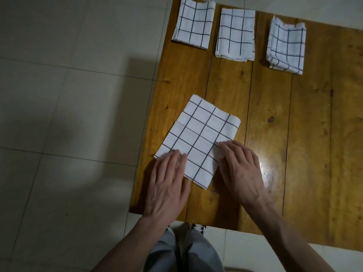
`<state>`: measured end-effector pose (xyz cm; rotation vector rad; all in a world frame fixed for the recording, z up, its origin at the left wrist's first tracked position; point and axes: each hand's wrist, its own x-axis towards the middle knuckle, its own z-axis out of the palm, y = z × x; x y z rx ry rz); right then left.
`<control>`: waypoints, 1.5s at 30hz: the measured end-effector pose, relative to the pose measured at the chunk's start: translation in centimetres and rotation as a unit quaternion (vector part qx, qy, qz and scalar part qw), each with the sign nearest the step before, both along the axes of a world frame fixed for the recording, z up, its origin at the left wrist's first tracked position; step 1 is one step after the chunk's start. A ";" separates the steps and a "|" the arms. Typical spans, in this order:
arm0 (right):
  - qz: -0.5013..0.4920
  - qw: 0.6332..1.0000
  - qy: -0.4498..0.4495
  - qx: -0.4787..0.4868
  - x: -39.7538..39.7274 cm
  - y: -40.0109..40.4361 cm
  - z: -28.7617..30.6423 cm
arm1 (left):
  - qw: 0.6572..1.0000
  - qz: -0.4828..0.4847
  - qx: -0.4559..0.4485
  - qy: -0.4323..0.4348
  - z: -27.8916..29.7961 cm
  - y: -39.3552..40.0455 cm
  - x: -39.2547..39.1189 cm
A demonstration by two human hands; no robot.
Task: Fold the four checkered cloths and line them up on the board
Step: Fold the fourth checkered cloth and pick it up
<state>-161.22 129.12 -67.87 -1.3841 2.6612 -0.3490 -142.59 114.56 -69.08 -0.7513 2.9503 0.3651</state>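
Note:
Three folded white cloths with dark checks lie in a row along the far edge of the wooden board (275, 118): a left cloth (193, 23), a middle cloth (235, 35) and a right cloth (286, 45). A fourth checkered cloth (198, 132), folded into a long rectangle, lies slanted near the board's front left. My left hand (168, 183) rests flat on its near left corner, fingers together. My right hand (241, 169) presses on its near right edge, fingers slightly curled over the fabric.
The board stands on a pale tiled floor (68, 114); its left edge runs just beside the fourth cloth. Bare wood stretches across the right half. My legs and shoes (196, 228) show below the board's near edge.

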 end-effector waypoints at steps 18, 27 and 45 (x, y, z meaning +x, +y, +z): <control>-0.015 0.997 -0.006 0.074 2.4 3.9 -0.2 | 0.994 -0.099 -0.029 -0.030 -0.3 0.1 -0.9; 0.141 0.980 -0.062 0.122 2.2 1.7 -1.1 | 0.992 -0.117 -0.003 -0.050 -1.1 1.7 -0.7; -0.008 0.979 -0.095 0.181 1.0 3.8 -0.7 | 0.987 -0.118 -0.051 -0.091 -0.8 -2.4 1.4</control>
